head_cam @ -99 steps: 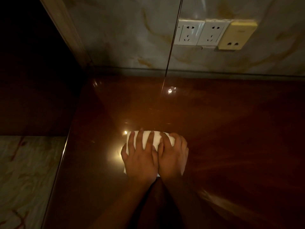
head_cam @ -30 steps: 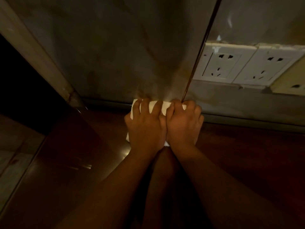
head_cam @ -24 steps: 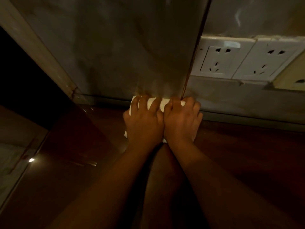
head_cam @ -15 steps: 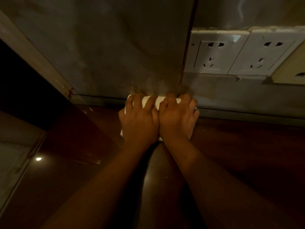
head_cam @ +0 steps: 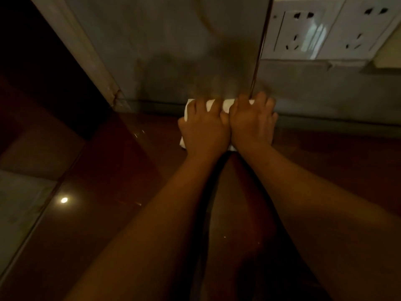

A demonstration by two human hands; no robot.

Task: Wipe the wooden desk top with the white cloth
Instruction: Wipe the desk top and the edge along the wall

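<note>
A folded white cloth (head_cam: 226, 104) lies on the glossy dark wooden desk top (head_cam: 121, 181), pushed up against the back wall. My left hand (head_cam: 204, 131) and my right hand (head_cam: 252, 121) sit side by side on top of it, palms down, fingers curled over its far edge. Most of the cloth is hidden under the hands; only strips between the fingers and a corner at the lower left show. Both forearms stretch forward over the desk.
A marbled wall (head_cam: 173, 51) rises right behind the cloth. Two white wall sockets (head_cam: 299, 31) and a beige plate (head_cam: 390, 53) are at the upper right. The desk's left edge (head_cam: 32, 224) drops to a pale floor; a dark opening lies at the upper left.
Since 3.3 s ago both hands have pushed the cloth from mid-desk to the back wall. Over the last second the hands stay at the wall and the view shifts slightly.
</note>
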